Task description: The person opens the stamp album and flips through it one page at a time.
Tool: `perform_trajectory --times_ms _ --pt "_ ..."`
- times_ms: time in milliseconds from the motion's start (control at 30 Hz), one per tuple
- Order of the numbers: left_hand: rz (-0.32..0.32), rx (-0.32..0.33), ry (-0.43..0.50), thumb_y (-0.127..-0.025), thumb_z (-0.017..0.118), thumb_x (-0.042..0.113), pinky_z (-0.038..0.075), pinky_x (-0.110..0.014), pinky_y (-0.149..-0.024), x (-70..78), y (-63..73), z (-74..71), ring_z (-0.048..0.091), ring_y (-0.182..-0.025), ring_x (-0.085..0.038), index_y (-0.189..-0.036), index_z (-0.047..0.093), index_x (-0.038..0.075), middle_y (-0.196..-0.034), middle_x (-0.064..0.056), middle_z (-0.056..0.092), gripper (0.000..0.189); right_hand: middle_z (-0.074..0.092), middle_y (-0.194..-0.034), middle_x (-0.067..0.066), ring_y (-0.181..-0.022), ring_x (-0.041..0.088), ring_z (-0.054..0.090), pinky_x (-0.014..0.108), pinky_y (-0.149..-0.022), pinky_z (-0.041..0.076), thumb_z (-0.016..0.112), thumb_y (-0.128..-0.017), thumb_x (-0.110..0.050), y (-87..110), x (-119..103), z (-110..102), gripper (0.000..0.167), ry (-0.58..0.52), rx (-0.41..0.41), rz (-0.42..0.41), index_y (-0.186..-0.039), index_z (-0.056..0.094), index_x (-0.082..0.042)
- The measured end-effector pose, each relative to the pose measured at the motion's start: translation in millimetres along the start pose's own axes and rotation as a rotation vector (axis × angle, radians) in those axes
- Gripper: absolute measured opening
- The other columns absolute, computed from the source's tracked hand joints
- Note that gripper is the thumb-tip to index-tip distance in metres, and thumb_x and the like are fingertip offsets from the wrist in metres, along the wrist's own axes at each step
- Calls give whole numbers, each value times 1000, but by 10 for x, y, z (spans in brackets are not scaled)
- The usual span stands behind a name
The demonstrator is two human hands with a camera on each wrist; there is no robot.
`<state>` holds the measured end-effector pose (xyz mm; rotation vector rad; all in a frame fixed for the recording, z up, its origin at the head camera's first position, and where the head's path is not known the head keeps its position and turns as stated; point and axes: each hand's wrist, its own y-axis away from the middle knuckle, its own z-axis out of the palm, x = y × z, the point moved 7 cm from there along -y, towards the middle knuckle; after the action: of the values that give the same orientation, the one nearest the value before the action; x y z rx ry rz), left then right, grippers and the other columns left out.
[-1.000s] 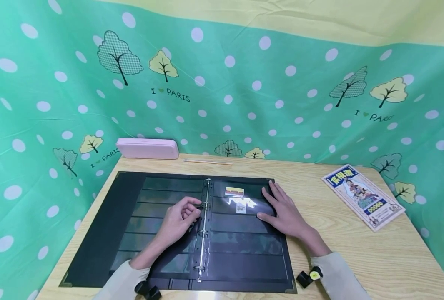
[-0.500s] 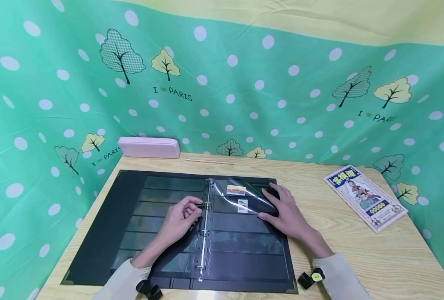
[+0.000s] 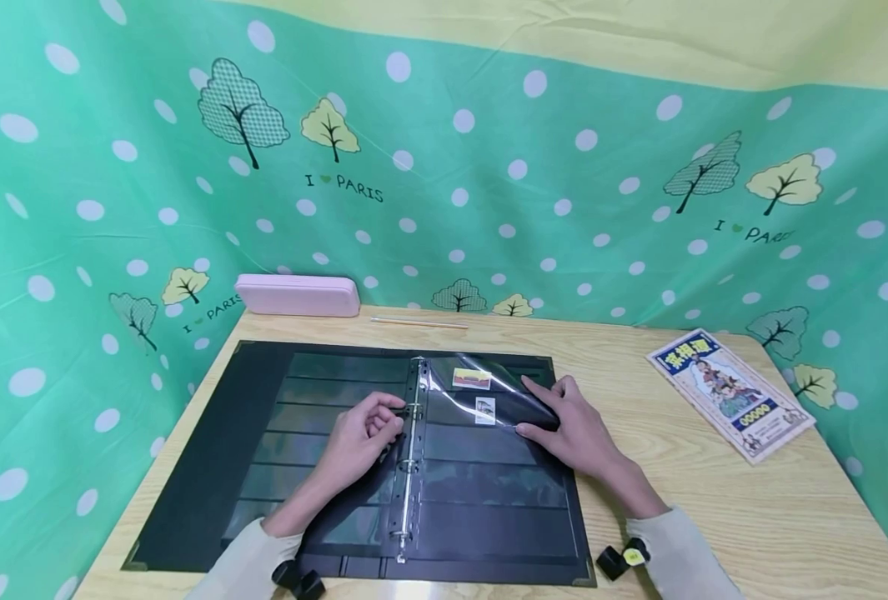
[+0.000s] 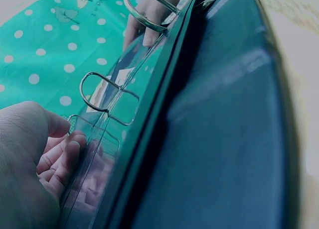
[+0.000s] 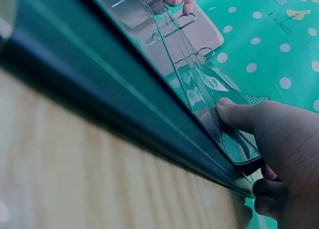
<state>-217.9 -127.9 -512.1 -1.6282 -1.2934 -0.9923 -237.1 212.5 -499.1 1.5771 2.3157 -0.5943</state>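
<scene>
Wood-grained counter [image 3: 729, 508] spread beneath both hands, with pale sleeves [image 3: 252, 562] at its near side. Just past the sleeves lay the open black album [image 3: 211, 450], its pages reaching under and between the hands, which were well apart.

Most of the change belonged to the right hand [image 3: 574, 421]: a second earlier it had lain spread on the page's outer edge, and now its thumb and bent fingers pinched that edge, bowing the clear sheet [image 3: 522, 402] upward. The left hand [image 3: 364, 433] had hardly shifted; its fingers were bent beside the metal rings [image 3: 411, 442], a fingertip at one of them, though whether it gripped anything could not be told. Judging by the bend, the sheet had come away from flat only at its upper outer part and was anchored along the rings, so the lift looked partial.

Between the hands, nearer the right one, showed a yellow-and-red stamp [image 3: 472, 378] and a smaller pale stamp [image 3: 484, 410]; the glare over the smaller had slid off it.

Beyond the right hand, farther right, lay an illustrated booklet [image 3: 730, 396]. Ahead of the gap between the hands was a thin stick [image 3: 418, 323], and ahead of the left hand a pink case [image 3: 297, 298]. Dotted green cloth [image 3: 428, 117] hung behind everything.
</scene>
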Motion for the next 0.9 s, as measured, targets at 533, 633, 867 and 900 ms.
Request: perform_trajectory --times_ms 533,633,867,900 --pt "78 16 -13 -102 75 5 49 -20 -65 -4 8 -9 60 -72 -7 -122 75 5 -88 3 72 20 54 -121 12 -76 14 44 30 -66 40 90 -97 -29 -26 33 -79 79 -108 59 49 -163 55 -6" --pt "34 5 -4 -102 76 5 50 -20 -67 1 10 -8 61 -73 -8 -123 75 6 -89 2 73 21 57 -111 12 -75 10 46 26 -64 42 83 -100 -10 -38 5 -151 64 -217 141 14 -159 59 -3" --pt "-7 -2 8 -103 77 4 49 -19 -69 -13 1 0 60 -74 -9 -124 76 5 -91 -4 74 21 59 -117 21 -69 8 49 22 -63 44 61 -109 5 -32 -6 -242 66 -595 181 59 -171 42 -10" --pt "-6 -3 8 -103 77 4 49 -19 -69 -14 0 1 60 -74 -9 -124 76 6 -91 -3 74 21 59 -120 22 -71 9 50 22 -65 45 58 -111 3 -28 4 -246 67 -624 178 85 -173 38 -11"
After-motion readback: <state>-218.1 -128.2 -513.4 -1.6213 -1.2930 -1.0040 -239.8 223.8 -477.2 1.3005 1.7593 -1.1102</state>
